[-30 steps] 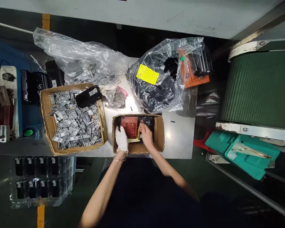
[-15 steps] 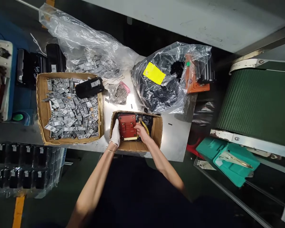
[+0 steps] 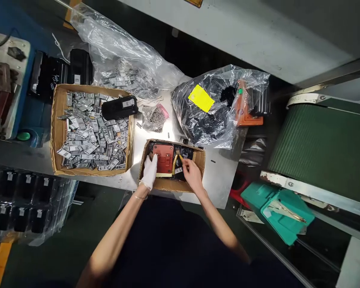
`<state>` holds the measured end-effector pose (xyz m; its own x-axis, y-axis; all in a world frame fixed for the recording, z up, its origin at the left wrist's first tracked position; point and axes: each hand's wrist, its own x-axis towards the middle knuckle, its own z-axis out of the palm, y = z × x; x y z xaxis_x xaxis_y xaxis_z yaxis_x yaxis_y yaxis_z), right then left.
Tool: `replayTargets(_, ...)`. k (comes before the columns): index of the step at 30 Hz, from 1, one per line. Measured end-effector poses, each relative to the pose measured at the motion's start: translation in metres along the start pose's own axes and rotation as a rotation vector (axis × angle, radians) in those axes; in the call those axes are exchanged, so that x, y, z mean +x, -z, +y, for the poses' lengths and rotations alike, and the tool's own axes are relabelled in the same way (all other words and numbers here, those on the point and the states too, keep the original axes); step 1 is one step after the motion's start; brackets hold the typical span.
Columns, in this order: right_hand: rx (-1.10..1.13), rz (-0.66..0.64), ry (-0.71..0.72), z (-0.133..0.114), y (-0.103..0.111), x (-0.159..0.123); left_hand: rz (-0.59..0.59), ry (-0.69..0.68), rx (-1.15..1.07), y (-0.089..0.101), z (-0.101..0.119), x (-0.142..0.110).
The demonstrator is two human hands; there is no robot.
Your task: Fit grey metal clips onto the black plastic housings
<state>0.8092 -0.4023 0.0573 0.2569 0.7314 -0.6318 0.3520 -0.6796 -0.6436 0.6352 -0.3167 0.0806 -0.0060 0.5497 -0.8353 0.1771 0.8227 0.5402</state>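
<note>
Head view, nearest first: both my hands are down in the small cardboard box at the table's near edge. My left hand, in a white glove, lies flat with fingers spread against the left side of the red block in the box, touching it. My right hand, bare, is curled around yellow-handled pliers just right of the block. Left of these sits a larger cardboard box full of grey metal parts, a black device resting on its far corner. Farther back lie a clear bag of black parts with a yellow label, and another clear bag.
</note>
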Motion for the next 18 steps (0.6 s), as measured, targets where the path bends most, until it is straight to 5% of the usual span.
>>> replayTargets(7,-0.671,-0.168,0.258,0.008,-0.017,-0.007,-0.169,-0.116,0.170,0.020,-0.002,-0.104)
replayTargets(11,-0.858,-0.153,0.414,0.000,-0.015,0.003,-0.216,-0.316,0.191,0.054,0.019,-0.122)
replayTargets(14,-0.923,-0.099,0.528,0.011,0.006,0.004,-0.035,-0.619,0.298,0.083,0.075,-0.102)
replayTargets(18,-0.708,-0.007,0.460,0.028,0.033,-0.001,0.138,-1.071,0.544,0.089,0.216,-0.039)
